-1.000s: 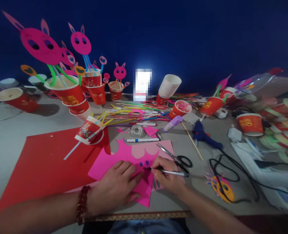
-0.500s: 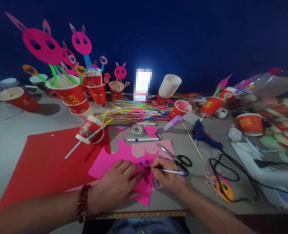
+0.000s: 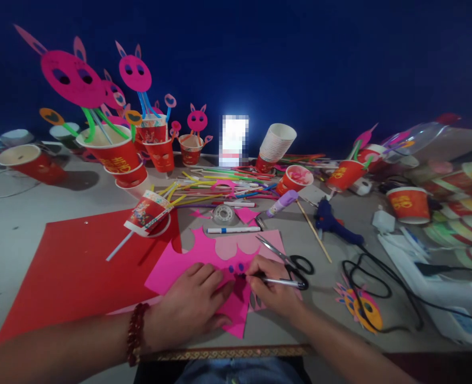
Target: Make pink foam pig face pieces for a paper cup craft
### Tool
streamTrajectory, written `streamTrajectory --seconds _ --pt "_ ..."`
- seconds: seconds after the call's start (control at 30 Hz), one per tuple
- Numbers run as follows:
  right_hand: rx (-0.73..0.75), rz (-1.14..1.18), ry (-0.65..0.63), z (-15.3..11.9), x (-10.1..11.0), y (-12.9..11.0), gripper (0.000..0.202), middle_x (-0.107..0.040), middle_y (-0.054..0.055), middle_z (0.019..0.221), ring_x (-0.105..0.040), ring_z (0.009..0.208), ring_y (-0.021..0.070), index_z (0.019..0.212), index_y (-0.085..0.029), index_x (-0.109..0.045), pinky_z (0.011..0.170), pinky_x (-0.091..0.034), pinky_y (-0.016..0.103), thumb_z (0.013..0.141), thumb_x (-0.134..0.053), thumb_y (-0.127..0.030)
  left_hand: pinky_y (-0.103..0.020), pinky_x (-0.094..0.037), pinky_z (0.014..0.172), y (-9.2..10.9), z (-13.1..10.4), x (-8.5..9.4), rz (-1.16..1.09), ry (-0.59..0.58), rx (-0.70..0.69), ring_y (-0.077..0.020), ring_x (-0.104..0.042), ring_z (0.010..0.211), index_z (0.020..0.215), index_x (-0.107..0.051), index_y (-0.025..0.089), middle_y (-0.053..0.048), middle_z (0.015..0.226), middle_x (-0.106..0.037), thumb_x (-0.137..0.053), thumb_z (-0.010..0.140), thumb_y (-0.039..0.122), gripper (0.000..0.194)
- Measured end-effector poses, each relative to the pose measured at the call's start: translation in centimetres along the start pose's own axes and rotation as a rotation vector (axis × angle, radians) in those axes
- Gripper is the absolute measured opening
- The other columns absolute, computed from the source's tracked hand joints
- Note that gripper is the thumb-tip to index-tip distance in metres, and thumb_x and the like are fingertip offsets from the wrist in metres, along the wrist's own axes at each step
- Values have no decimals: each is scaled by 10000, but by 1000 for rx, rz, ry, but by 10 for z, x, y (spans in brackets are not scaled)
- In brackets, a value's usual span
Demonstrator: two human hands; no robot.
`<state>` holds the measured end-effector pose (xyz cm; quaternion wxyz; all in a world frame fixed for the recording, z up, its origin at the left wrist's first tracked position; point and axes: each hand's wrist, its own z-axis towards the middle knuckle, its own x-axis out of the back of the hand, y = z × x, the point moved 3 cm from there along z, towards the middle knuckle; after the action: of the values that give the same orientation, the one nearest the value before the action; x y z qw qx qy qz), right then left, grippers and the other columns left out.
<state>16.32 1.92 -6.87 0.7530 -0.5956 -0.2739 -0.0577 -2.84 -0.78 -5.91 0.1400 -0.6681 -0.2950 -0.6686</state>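
Note:
A bright pink paper sheet [image 3: 175,265] with scalloped cut-outs along its far edge lies in front of me. My left hand [image 3: 193,298] rests flat on it, fingers spread, pressing it to the table. Between my hands two small blue ovals [image 3: 236,268] show on the pink paper. My right hand [image 3: 273,285] is closed around a black-and-silver pen [image 3: 281,281], its tip at the paper just below the ovals. Black-handled scissors [image 3: 286,256] lie right beside that hand, partly over a paler pink sheet [image 3: 273,240] underneath.
Left lies a red sheet [image 3: 76,266] with a tilted paper cup [image 3: 148,210] on it. Coloured pipe cleaners [image 3: 204,184], a tape roll [image 3: 223,214] and a marker [image 3: 233,230] sit beyond. A blue glue gun [image 3: 337,224] with a looping black cord is at right.
Both hands stay almost in place; the pen makes only a slight movement near the blue ovals. The view shifts a little.

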Motion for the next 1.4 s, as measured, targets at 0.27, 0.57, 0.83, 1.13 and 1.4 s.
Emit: streamTrajectory --seconds 0.27,0.57,0.83,1.13,1.4 --pt "-12 -25 13 1 1 -1 139 -498 -40 556 -458 515 130 644 -221 -506 519 -336 249 759 -476 -148 -439 -434 884 1 0 0 5 -14 2 -275 -535 1069 1297 -547 179 -86 1219 -610 -552 932 569 534" --pt "-7 -26 41 0 3 0 141 -507 -37 553 -461 518 129 638 -219 -511 518 -343 250 753 -476 -147 -443 -442 887 0 0 -1 5 -2 6 -283 -535 1073 1336 -521 170 -92 1195 -611 -545 936 564 562" --pt "-7 -33 28 1 2 -1 145 -489 -40 541 -455 506 131 626 -225 -484 514 -338 254 747 -458 -149 -446 -440 895 0 0 -2 9 -5 3 -287 -530 1087 1318 -534 172 -92 1225 -604 -541 937 568 549" --pt "-11 -25 25 1 1 0 123 -482 -45 534 -448 502 130 630 -230 -470 509 -335 250 732 -462 -161 -442 -436 905 1 0 -1 5 -11 -2 -283 -532 1096 1289 -560 178 -93 1234 -607 -544 940 560 518" --pt "-7 -25 26 0 3 0 145 -455 -48 528 -428 504 130 608 -230 -445 511 -308 253 723 -457 -143 -445 -438 906 1 -1 -2 13 -5 8 -286 -535 1075 1311 -549 169 -89 1184 -617 -537 938 570 547"
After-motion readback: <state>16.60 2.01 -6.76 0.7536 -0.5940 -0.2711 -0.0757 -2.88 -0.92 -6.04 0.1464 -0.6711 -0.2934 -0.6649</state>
